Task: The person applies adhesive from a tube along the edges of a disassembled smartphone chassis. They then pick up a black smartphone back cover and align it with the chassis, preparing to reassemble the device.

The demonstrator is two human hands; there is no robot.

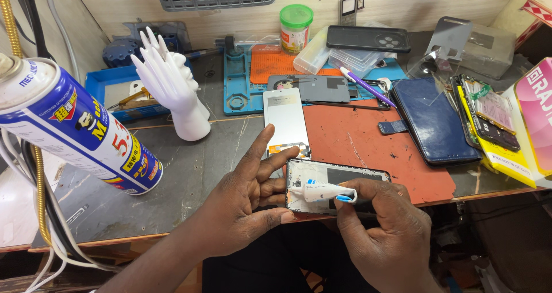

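My left hand (244,204) grips the left end of an opened phone frame (322,173) at the table's front edge, thumb under it and fingers on top. Across that frame lies a small white glue tube with a blue tip (326,192), pinched in my right hand (385,230). A loose silver display panel (286,120) rests just beyond the frame. Part of the frame is hidden by both hands.
A red mat (368,138) and a blue repair mat (238,80) cover the bench. A white model hand (172,86) stands at left, with a large spray can (75,126) close in front. Right: a dark phone (434,120), circuit boards (489,115), coloured boxes (535,120). Green-lidded jar (296,25) at back.
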